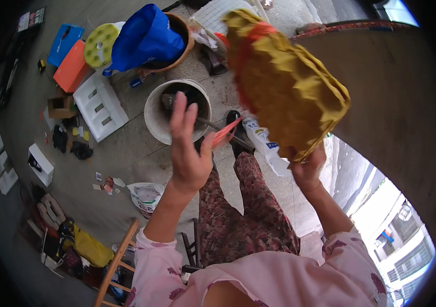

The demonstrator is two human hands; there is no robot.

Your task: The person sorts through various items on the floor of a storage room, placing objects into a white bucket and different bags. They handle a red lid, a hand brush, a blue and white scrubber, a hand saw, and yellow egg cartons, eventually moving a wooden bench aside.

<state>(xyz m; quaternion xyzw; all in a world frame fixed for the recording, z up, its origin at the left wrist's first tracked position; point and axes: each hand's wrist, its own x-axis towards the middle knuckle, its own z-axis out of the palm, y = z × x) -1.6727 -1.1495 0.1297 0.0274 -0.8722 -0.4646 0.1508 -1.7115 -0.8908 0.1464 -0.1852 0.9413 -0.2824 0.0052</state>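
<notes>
My right hand (307,169) grips the lower edge of a stack of crumpled golden-yellow paper (289,87), lifted in front of me, with a red patch along its left side. My left hand (190,153) is raised over the near side of a whitish bucket (155,115), its fingers stretched out and partly blurred. By its thumb is a thin red strip (224,133); whether the thumb touches it I cannot tell. Dark contents show inside the bucket, and a grey rod (236,139) slants from it toward my feet.
Beyond the bucket, a blue bag (144,41) sits in a round brown tub (190,43). At left lie a white foam tray (100,105), an orange box (72,66) and a small cardboard box (61,108). A brown tabletop (382,87) stands right; a wooden chair (118,256) is lower left.
</notes>
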